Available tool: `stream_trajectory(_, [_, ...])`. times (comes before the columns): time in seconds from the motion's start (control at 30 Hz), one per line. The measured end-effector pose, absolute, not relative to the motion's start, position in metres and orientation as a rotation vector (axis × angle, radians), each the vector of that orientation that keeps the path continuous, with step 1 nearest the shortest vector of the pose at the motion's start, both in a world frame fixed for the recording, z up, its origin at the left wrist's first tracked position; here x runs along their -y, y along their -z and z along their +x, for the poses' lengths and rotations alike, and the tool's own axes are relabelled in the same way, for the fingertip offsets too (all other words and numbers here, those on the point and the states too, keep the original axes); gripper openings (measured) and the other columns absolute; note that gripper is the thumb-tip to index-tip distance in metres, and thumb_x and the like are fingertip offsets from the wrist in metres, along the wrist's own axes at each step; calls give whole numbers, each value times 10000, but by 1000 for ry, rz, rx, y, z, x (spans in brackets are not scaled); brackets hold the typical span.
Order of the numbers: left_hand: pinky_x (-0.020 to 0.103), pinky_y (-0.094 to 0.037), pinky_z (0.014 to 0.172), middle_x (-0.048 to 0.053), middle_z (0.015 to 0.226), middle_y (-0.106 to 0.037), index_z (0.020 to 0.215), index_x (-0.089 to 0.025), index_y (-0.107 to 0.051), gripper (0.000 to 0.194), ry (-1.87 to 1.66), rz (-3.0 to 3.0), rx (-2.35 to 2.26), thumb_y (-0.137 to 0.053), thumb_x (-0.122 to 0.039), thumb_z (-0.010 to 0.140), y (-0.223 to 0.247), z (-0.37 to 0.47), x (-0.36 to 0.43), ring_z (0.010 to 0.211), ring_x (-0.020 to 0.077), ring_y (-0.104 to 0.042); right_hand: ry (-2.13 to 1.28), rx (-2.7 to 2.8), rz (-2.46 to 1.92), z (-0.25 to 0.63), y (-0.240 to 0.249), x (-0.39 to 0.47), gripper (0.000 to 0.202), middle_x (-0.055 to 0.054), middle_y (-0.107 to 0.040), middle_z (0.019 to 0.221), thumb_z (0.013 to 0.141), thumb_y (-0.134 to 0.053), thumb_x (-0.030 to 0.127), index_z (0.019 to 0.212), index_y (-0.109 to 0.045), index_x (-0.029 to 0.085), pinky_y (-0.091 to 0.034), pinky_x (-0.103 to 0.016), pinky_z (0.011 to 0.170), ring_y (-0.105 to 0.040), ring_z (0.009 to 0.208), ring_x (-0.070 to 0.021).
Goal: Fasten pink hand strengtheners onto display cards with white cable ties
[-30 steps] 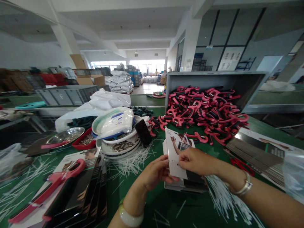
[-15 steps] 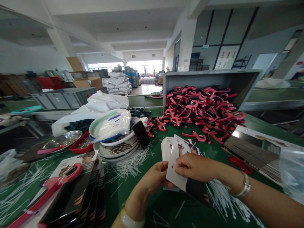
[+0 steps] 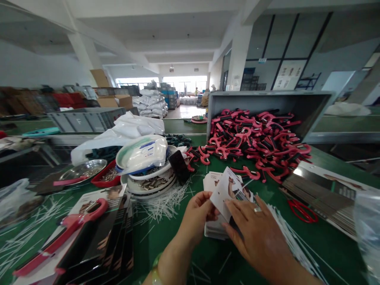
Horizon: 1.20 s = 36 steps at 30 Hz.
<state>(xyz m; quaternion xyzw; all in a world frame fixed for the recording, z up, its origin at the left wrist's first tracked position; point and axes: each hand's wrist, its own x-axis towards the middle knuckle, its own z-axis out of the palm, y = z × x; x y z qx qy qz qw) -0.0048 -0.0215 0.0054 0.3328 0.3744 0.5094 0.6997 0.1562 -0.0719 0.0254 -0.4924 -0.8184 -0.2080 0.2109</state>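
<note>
Two hands on thin card (hole-punched), slender white strips

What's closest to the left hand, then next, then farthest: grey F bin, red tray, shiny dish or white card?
In the head view, from the left hand:
1. White card, in its grip.
2. Red tray, off left.
3. Shiny dish, left past the tray.
4. Grey F bin, back left.

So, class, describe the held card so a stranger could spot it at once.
Find the gray crate spilling pink-and-black clippers. Nearer the camera, a stack of printed cards sits on the green table. The card slants above the stack, the only one pinched by the left hand.
</note>
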Motion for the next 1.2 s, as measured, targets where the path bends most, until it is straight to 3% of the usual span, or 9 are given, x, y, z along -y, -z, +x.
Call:
stream_trajectory(0.17, [180, -430, 503, 3, 690, -636, 883, -129, -668, 439, -1217, 711, -782, -830, -365, 549, -18, -11, 26, 516, 58, -535, 579, 2135, -1407, 166, -14, 65, 336, -122, -668, 1121, 906, -401, 270, 1168, -586, 168, -287, -554, 982, -595, 1009, -285])
stream_trajectory(0.4, [200, -461, 539, -4, 672, -618, 828, -157, -669, 385, -1251, 895, -682, -814, -417, 583, -8, 11, 15, 610, 100, -560, 493, 2061, -1348, 181, -6, 55, 319, -136, -652, 1098, 917, -430, 300, 1172, -550, 152, -337, -516, 969, -568, 1029, -280])
stream_trajectory(0.53, [202, -484, 556, 14, 852, -639, 764, -158, -630, 375, -1334, 919, -597, -757, -489, 640, -2, 28, 4, 643, 89, -573, 472, 1996, -1264, 189, -2, 58, 279, -116, -660, 1043, 900, -465, 267, 1148, -553, 176, -315, -539, 1004, -581, 997, -265])
stream_trajectory(0.73, [142, -394, 402, -36, 674, -599, 883, -157, -600, 482, -1032, 806, -548, -768, -516, 610, 7, 47, 4, 425, 23, -471, 462, 1871, -1172, 203, 7, 58, 252, -97, -667, 977, 882, -512, 243, 1117, -580, 184, -364, -524, 995, -615, 912, -232])
stream_trajectory(1.03, [162, -427, 433, -43, 601, -575, 783, -132, -637, 467, -831, 888, -569, -778, -518, 561, -8, 51, 0, 437, 30, -482, 503, 1848, -1155, 213, 11, 62, 243, -95, -652, 941, 896, -510, 259, 1101, -594, 160, -466, -400, 876, -601, 926, -228])
stream_trajectory(1.2, [139, -422, 409, -38, 583, -573, 715, -127, -607, 472, -859, 885, -572, -782, -530, 542, -8, 48, -3, 418, 19, -462, 476, 1952, -1061, 216, 12, 63, 252, -102, -655, 986, 884, -528, 197, 1130, -565, 155, -462, -382, 845, -583, 948, -226])
